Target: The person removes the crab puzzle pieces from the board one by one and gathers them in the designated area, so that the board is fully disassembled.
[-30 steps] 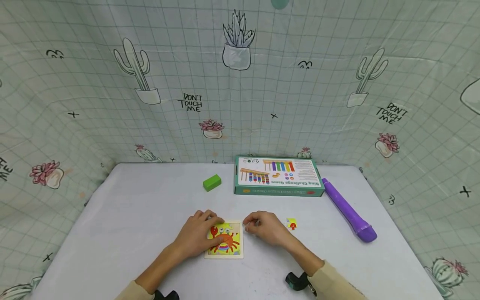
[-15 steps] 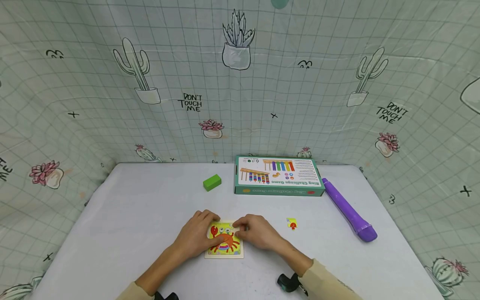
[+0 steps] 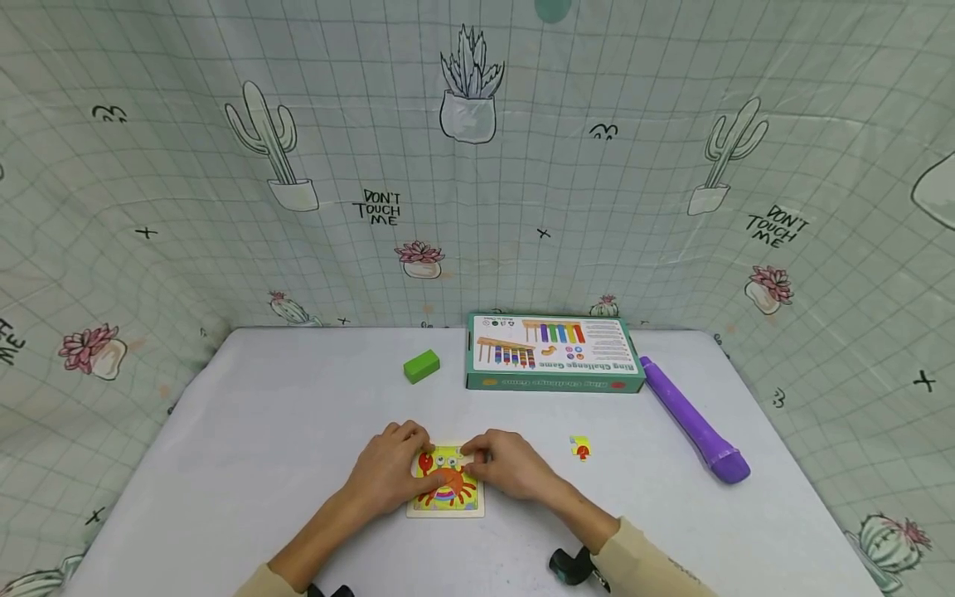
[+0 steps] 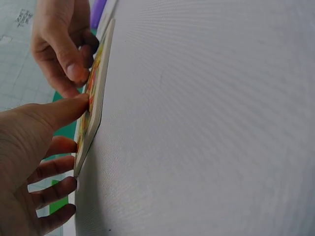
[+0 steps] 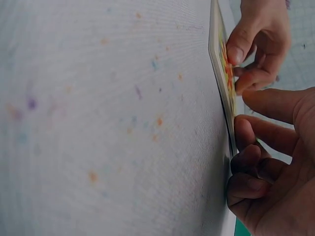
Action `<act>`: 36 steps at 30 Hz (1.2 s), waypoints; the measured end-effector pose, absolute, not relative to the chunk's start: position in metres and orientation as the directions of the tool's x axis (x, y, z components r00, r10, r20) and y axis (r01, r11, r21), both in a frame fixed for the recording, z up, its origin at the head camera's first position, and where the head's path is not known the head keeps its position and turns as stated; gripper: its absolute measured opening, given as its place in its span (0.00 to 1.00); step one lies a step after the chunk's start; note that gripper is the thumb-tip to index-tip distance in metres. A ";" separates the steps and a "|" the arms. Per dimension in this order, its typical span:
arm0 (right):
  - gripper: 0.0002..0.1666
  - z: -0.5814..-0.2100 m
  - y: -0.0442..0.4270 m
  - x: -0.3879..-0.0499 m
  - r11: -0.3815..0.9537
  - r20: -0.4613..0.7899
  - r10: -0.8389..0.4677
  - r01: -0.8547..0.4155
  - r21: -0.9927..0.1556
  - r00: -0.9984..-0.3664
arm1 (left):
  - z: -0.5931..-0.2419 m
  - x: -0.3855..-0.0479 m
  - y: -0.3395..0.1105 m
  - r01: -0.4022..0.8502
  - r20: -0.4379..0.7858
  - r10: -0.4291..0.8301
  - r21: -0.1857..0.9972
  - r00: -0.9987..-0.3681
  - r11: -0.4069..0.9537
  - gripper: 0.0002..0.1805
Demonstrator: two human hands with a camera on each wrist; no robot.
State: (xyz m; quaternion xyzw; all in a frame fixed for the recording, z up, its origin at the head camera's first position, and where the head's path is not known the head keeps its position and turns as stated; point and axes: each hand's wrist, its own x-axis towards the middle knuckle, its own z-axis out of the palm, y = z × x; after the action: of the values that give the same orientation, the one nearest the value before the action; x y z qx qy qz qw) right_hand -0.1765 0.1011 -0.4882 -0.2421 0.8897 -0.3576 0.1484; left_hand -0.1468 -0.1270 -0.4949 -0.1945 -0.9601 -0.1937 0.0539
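A square crab jigsaw puzzle (image 3: 449, 502) in a pale wooden frame lies flat on the table in the head view. My left hand (image 3: 384, 468) holds its left side, the thumb on the crab's face and the fingertips at the frame's edge. At the upper right corner, my right hand (image 3: 515, 464) touches the puzzle with thumb and index fingertips spaced apart. A gap shows between those two tips in the right wrist view, while the other fingers (image 5: 246, 187) are curled. A loose yellow puzzle piece (image 3: 580, 448) with a red shape lies right of the right hand.
Behind the hands lie a green block (image 3: 421, 366) and a green-and-white Ring Challenge Game box (image 3: 555, 352). A purple toy microphone (image 3: 694, 419) lies to the right. A patterned cloth (image 3: 477, 199) hangs behind the white table (image 3: 283, 414).
My right hand has moved left from beside the frame onto the puzzle's upper right corner. The left hand has stayed on the puzzle; the loose piece has not moved.
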 end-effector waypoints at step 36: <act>0.09 -0.488 0.095 -0.176 0.633 -0.095 -0.498 -0.286 -0.720 -0.862 | -0.493 -0.147 -0.124 0.358 0.171 0.320 0.286 -0.932 0.889 0.24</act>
State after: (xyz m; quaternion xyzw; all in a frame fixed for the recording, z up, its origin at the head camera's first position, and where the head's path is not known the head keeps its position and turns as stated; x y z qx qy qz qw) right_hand -0.1757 0.0948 -0.4879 -0.2198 0.8920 -0.3680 0.1439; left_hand -0.1468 -0.1236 -0.4927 -0.1746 -0.9700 -0.1581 0.0598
